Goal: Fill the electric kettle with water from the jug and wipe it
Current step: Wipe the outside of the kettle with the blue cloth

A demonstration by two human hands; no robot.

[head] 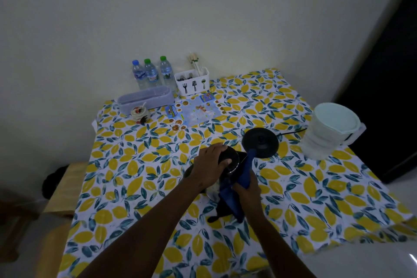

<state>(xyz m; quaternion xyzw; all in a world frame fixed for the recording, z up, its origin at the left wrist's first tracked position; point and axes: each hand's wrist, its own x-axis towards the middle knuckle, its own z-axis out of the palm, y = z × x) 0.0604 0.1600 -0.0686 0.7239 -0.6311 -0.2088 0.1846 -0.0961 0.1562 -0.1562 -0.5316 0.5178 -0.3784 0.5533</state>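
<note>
Your left hand (212, 166) was clamped over the lid of the electric kettle (228, 161), fingers spread across the top, thumb wrapped toward you. The kettle stood upright on the lemon-print tablecloth (140, 178), off its black power base (260, 142), which sat just beyond and to the right with its cord running toward the jug (331, 131). Your right hand (246, 189) was closed on the blue cloth (239, 185), pressed against the kettle's right flank, just beside the handle side. Key relation: the kettle body ran vertically between your two hands, left on top pinning it, right at the side. My read: wipe in progress, strokes should run along the wall while the left hand steadies. Jug was well apart, far right, lid on.
</note>
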